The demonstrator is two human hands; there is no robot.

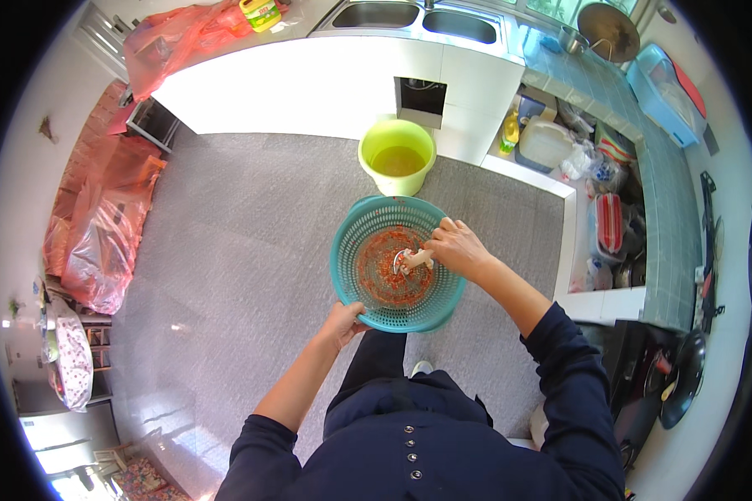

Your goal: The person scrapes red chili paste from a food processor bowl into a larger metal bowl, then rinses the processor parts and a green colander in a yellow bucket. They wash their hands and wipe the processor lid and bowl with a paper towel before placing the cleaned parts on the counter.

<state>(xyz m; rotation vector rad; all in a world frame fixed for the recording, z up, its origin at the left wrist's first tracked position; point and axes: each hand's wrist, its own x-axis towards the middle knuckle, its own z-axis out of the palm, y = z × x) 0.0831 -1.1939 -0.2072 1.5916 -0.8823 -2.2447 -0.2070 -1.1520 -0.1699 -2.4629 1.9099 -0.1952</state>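
Note:
A teal plastic colander (351,275) is in front of me above the floor, with small red bits scattered over its bottom. My left hand (346,322) grips its near left rim. Over the right rim reaches my right hand (454,247), its fingers closed on something at the colander's right side; the grip hides part of it. A pale piece (418,258) extends from those fingers into the colander, beside a shiny curved edge. I cannot tell exactly what this held item is.
A lime-green bucket (366,147) holding murky liquid stands on the floor just beyond the colander, by white cabinets (276,87). Open shelving with containers lines the right, near a black stove (633,376). Red plastic bags (106,232) lie at left. A double sink (376,15) is at the back.

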